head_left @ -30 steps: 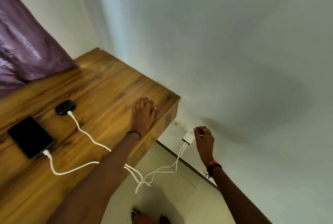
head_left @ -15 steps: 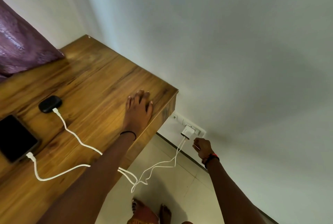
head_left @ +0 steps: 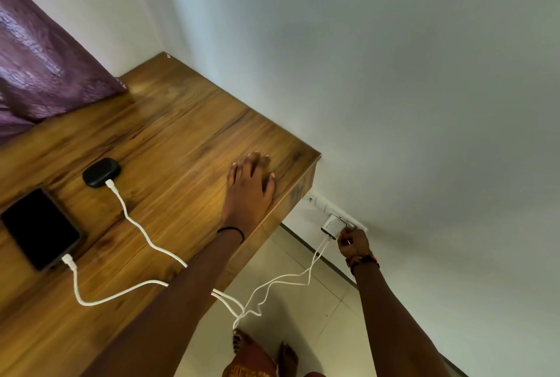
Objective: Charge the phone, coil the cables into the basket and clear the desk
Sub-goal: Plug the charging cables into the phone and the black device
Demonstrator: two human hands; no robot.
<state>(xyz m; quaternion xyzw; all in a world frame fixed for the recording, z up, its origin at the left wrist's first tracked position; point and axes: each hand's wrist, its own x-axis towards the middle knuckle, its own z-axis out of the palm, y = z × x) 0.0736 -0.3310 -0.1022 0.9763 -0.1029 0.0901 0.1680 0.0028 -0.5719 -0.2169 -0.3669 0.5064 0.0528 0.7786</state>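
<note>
One phone [head_left: 39,228] and one black case [head_left: 101,172] lie on the table [head_left: 181,122]. Two white cables [head_left: 136,225] run off it to one charger [head_left: 332,224] beside the table. The left hand [head_left: 250,188] rests flat on the table. The right hand [head_left: 353,245] is curled at the charger; I cannot tell if it grips.

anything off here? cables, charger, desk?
Only the cables: both white leads, from the phone and the black case, drop off the desk edge and cross in a loose tangle hanging above the floor before reaching the charger. Nothing looks damaged or spilled.
</note>
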